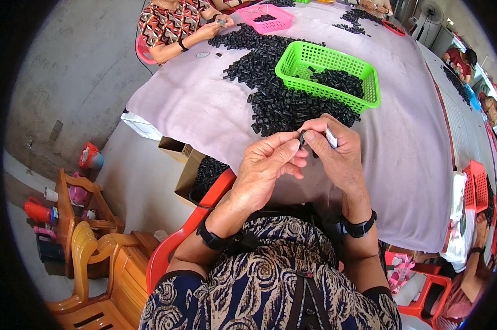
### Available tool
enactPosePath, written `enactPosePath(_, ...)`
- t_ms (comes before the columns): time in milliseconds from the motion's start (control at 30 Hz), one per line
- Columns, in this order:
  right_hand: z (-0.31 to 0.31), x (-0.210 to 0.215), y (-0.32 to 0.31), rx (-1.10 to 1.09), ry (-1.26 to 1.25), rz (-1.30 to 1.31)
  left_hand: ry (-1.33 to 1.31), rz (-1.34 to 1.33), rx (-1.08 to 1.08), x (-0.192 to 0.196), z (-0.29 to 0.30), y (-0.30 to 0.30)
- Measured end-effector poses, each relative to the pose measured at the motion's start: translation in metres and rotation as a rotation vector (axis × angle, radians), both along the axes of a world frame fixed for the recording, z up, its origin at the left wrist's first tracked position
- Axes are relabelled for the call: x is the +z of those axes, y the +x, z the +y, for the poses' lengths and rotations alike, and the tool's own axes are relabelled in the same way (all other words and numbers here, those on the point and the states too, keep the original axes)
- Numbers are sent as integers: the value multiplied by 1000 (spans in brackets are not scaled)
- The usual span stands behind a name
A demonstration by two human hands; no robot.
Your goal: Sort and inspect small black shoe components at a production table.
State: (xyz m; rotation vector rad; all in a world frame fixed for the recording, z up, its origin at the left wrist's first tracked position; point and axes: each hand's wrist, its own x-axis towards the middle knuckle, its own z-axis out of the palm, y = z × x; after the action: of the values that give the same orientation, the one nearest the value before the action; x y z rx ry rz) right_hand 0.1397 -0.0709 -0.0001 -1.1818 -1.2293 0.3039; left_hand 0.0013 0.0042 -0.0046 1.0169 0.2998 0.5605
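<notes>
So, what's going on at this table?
The person's left hand and right hand pinch a small black piece between them, at a cloth-covered table; the right hand also holds a small whitish object. Beyond them, a heap of similar black pieces lies against a green basket with more inside. Another person sits at the table's far left.

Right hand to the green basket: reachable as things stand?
Probably yes: the green basket sits just ahead of the right hand, with only loose black pieces visible between them. The way looks open, though that hand already holds a pale object.
</notes>
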Motion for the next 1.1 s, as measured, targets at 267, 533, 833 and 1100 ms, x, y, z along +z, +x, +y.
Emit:
enactPosePath(267, -5, 7, -5, -33, -18, -140, -142, -71, -39, 1, 1, -2)
enactPosePath(533, -3, 5, -6, -82, -15, -86, -149, -49, -45, -1, 0, 0)
enactPosePath(833, -4, 5, -4, -102, -31, -95, 1, 3, 15, 0, -3, 1)
enactPosePath(1100, -4, 4, -3, -21, 20, -19, -49, -33, -51, 0, 2, -2)
